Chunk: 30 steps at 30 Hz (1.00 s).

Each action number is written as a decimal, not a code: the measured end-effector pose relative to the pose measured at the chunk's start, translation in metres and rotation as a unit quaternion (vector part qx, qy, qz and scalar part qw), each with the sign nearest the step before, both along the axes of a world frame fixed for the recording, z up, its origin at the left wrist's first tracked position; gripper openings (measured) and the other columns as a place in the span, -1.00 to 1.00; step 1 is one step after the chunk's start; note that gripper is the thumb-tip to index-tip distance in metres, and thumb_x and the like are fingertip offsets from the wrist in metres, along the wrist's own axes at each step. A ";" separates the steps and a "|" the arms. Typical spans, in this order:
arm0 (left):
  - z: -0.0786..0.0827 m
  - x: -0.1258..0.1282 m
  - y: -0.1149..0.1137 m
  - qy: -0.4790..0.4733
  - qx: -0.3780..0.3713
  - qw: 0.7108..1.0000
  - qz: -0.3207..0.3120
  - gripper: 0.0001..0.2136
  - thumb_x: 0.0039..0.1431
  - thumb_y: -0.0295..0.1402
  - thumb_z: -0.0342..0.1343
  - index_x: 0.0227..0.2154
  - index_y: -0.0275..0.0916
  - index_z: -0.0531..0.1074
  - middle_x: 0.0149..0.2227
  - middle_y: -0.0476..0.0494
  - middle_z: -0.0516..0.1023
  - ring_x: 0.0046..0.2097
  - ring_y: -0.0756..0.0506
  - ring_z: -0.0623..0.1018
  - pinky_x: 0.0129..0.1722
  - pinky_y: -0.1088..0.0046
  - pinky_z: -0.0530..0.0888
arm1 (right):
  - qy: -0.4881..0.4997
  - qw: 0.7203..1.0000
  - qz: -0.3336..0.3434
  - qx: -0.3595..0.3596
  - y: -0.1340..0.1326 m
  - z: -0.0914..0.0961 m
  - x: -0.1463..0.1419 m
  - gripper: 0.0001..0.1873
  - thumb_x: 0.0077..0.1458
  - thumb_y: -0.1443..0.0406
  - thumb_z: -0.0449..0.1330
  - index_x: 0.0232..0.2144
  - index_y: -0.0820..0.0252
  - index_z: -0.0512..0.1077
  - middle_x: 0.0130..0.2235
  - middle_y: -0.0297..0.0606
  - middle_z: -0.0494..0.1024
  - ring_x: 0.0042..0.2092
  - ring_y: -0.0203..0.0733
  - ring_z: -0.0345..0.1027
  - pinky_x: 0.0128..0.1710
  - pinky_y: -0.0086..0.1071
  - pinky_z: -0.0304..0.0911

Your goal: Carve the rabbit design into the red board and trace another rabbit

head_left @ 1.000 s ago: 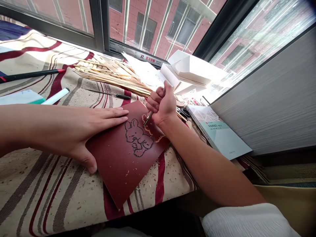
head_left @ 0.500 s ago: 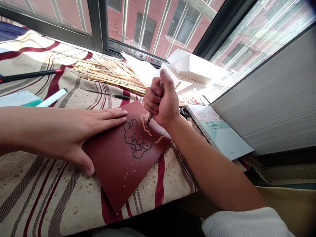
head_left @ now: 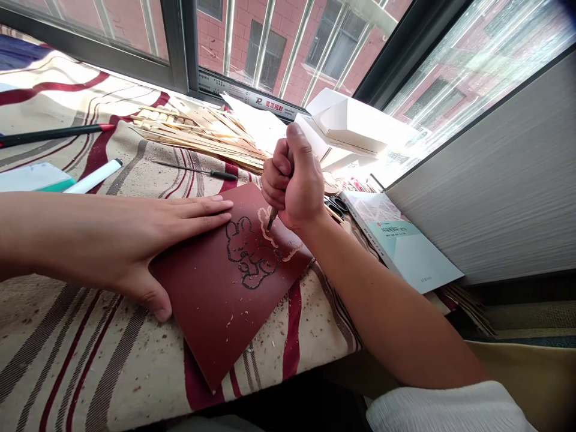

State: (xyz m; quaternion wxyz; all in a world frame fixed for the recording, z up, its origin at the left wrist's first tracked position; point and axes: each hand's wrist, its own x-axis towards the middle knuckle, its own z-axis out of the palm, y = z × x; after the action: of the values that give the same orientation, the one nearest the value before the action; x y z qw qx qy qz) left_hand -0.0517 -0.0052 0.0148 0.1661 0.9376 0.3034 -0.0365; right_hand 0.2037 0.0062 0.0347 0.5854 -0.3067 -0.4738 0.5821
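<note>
Left hand (head_left: 166, 231) spread flat, pinning the red sheet (head_left: 211, 318) so it can't slide on the striped cloth (head_left: 90, 360); right hand (head_left: 294, 183) fisted round a carving tool (head_left: 272, 219), tip on the rabbit outline (head_left: 245, 246)

window frame (head_left: 247, 95): P logo, Chinese characters | book (head_left: 400, 243): Chinese title (blurred)

A smooth, faintly glossy red lino block (head_left: 211, 318) lies on matt striped cloth (head_left: 67, 354).
</note>
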 end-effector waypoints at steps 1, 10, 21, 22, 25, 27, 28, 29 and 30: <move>0.000 -0.001 0.001 -0.003 -0.001 1.000 -0.002 0.38 -0.07 0.28 0.53 0.65 0.07 -0.22 0.70 -0.12 -0.22 0.61 -0.64 0.11 0.60 -0.10 0.15 | 0.001 1.000 0.001 0.002 0.000 0.000 0.000 -0.19 0.42 -0.28 0.14 -0.65 0.06 0.04 -0.70 -0.60 -0.08 -0.66 -0.45 -0.37 -0.70 -0.45 -0.34; -0.001 -0.002 0.001 -0.011 -0.006 1.000 -0.001 0.37 -0.07 0.29 0.53 0.65 0.09 -0.21 0.70 -0.13 -0.20 0.60 -0.67 0.13 0.59 -0.12 0.18 | -0.010 0.998 0.005 0.064 0.000 -0.009 0.005 -0.24 0.32 -0.26 0.29 -0.60 0.03 0.08 -0.66 -0.61 -0.06 -0.64 -0.46 -0.35 -0.70 -0.44 -0.34; -0.001 -0.001 0.002 -0.004 -0.010 1.000 -0.002 0.38 -0.07 0.33 0.50 0.66 0.07 -0.22 0.70 -0.13 -0.25 0.63 -0.63 0.07 0.59 -0.11 0.18 | -0.026 0.999 0.001 -0.018 0.009 -0.004 -0.005 -0.24 0.52 -0.14 0.12 -0.64 0.04 0.05 -0.69 -0.60 -0.05 -0.68 -0.46 -0.28 -0.71 -0.47 -0.29; -0.002 0.000 0.002 -0.007 -0.013 1.000 -0.002 0.38 -0.07 0.33 0.50 0.66 0.07 -0.20 0.69 -0.13 -0.24 0.63 -0.63 0.05 0.60 -0.10 0.17 | -0.023 0.999 0.002 -0.038 0.009 -0.003 -0.006 -0.24 0.54 -0.13 0.09 -0.64 0.05 0.04 -0.70 -0.60 -0.06 -0.68 -0.46 -0.30 -0.71 -0.47 -0.32; -0.001 0.001 0.003 -0.019 -0.013 1.000 -0.002 0.37 -0.09 0.31 0.52 0.66 0.04 -0.14 0.69 -0.17 -0.18 0.63 -0.62 0.06 0.60 -0.08 0.17 | -0.020 0.998 0.011 -0.062 0.011 -0.001 -0.007 -0.25 0.57 -0.09 0.07 -0.63 0.05 0.03 -0.71 -0.60 -0.06 -0.68 -0.46 -0.32 -0.70 -0.47 -0.35; 0.001 0.002 0.002 -0.016 -0.003 1.000 -0.011 0.38 -0.08 0.28 0.53 0.66 0.00 -0.16 0.69 -0.20 -0.19 0.63 -0.62 0.07 0.59 -0.06 0.18 | -0.018 0.996 0.015 -0.081 0.013 -0.001 -0.006 -0.26 0.60 -0.05 0.04 -0.63 0.06 0.02 -0.71 -0.61 -0.06 -0.68 -0.46 -0.33 -0.71 -0.48 -0.36; 0.002 0.002 0.001 -0.007 0.006 1.000 -0.015 0.38 -0.05 0.26 0.53 0.66 -0.02 -0.18 0.69 -0.22 -0.21 0.63 -0.60 0.07 0.59 -0.06 0.18 | -0.013 0.995 0.011 -0.097 0.015 -0.001 -0.006 -0.26 0.62 -0.02 0.00 -0.63 0.06 0.01 -0.71 -0.61 -0.06 -0.68 -0.47 -0.33 -0.71 -0.49 -0.37; 0.003 0.003 -0.001 0.005 0.016 1.000 -0.020 0.37 -0.02 0.25 0.52 0.66 -0.05 -0.20 0.69 -0.23 -0.23 0.63 -0.58 0.08 0.59 -0.06 0.19 | -0.004 0.993 0.004 -0.115 0.016 -0.002 -0.005 -0.27 0.64 0.01 -0.05 -0.63 0.07 0.01 -0.72 -0.61 -0.07 -0.68 -0.47 -0.34 -0.71 -0.51 -0.37; 0.005 0.003 -0.003 0.016 0.027 0.999 -0.023 0.35 0.01 0.23 0.51 0.66 -0.08 -0.21 0.69 -0.25 -0.25 0.64 -0.55 0.09 0.58 -0.05 0.19 | 0.006 0.991 -0.006 -0.134 0.018 -0.002 -0.004 -0.28 0.66 0.03 -0.09 -0.62 0.07 0.01 -0.72 -0.61 -0.07 -0.69 -0.47 -0.34 -0.71 -0.52 -0.38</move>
State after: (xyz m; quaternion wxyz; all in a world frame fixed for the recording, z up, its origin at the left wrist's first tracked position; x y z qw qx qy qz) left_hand -0.0483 -0.0086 0.0196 0.1353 0.9478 0.2850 -0.0472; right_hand 0.2002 0.0243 0.0327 0.5454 -0.3814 -0.3862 0.6387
